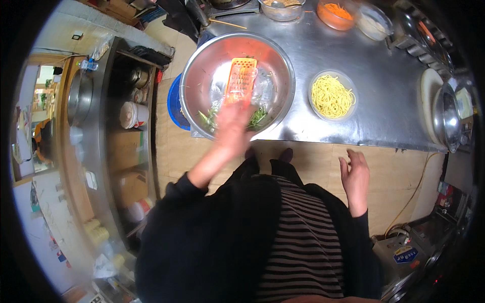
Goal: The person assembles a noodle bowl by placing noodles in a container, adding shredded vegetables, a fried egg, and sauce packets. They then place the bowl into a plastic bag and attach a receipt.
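A big steel bowl stands at the near left of the metal table. Inside it an orange grater lies or leans; its lower end is covered by my left hand. That hand is smeared by motion, so whether its fingers grip the grater cannot be made out. Green shreds sit in the bottom of the bowl on both sides of the hand. My right hand hangs in front of the table edge, thumb and fingers apart, holding nothing. Closest to it on the table is a clear bowl of yellow noodles.
Along the table's far edge are a bowl of orange shreds, a clear tub and a bowl with a spoon. Steel basins stand at the right. A shelf with a white bucket rises on the left.
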### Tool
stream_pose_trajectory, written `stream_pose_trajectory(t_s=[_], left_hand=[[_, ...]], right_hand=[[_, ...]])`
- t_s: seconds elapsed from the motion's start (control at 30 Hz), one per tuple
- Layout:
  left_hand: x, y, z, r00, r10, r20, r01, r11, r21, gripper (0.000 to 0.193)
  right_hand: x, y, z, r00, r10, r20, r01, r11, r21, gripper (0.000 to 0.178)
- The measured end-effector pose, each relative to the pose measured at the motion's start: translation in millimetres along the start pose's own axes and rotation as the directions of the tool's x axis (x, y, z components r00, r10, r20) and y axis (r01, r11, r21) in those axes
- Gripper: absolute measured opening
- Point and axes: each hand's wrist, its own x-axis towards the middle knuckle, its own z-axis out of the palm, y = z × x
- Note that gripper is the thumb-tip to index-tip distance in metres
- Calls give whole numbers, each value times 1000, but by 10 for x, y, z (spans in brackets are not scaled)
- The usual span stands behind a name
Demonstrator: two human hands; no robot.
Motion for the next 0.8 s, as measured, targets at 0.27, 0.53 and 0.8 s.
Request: stream_pose_trajectory(t_s=[0.27,0.53,0.8], left_hand=[[146,-821,-239,946,-111,305,-44,887,459,27],[521,-653,-479,996,-87,-21,85,994,-72,16],[692,-238,-415,964,78,-254,-162,930,-330,22]], right_hand=[[860,-1197,283,847,-530,47,491,812,315,26],[1071,-1895,571,631,-775,-49,555,406,726,24],[1589,-1996,1550,725,-687,-44,573,566,593,35]])
